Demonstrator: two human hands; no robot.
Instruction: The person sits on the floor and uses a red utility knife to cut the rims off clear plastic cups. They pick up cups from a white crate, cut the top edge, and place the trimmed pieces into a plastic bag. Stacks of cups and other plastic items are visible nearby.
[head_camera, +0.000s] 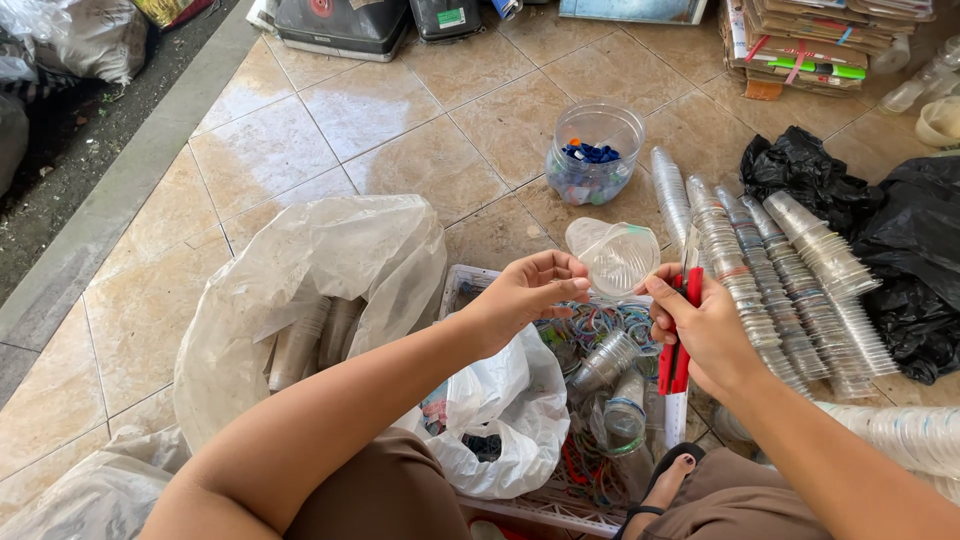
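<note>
Far left, a large clear plastic bag (300, 290) lay on the tiled floor (300, 130), paper tubes showing inside. Left hand (525, 295) sat over a white crate (560, 505), fingers pinched on the rim of a clear plastic cup (615, 255), held tipped with its mouth toward the camera. Below it: loose cups and coloured rubber bands (595, 325) in the crate. Behind, a clear jar (595, 155) of blue caps. Right hand (700, 330) touched the cup's other edge with thumb and forefinger, remaining fingers clamped on a red-handled cutter (680, 350). Right of that, stacked cups (780, 290) in long rows, black bags (900, 230) beyond. Judgement: steady rim grip best, blade kept angled away from left fingers.
</note>
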